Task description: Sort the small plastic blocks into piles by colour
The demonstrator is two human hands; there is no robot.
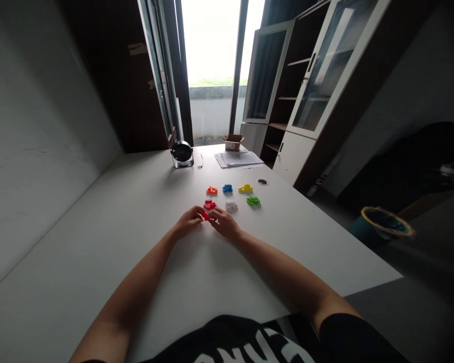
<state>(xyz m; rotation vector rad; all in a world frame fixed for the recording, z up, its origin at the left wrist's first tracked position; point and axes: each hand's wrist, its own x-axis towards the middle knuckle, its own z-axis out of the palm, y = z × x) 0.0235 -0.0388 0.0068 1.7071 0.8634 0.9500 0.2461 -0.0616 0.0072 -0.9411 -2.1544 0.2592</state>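
Note:
Between my fingertips is a small red plastic piece [205, 216], gripped from both sides just above the white table. My left hand [189, 221] is closed on its left side, and my right hand [224, 222] pinches it from the right. Right behind the fingers lies a small pile of red pieces [209, 204]. A white pile [231, 205] sits to the right of it, and a green pile [253, 200] farther right. Orange pieces [212, 190], blue pieces [227, 188] and yellow pieces [245, 187] form a row behind. The exact shape of the held piece is too small to make out.
On the white table [136, 201], a small black fan [182, 153] stands at the back left. Papers [239, 159] and an open cardboard box [233, 142] lie at the back right, near a round cable hole [262, 182]. A bin [386, 224] stands right of the table.

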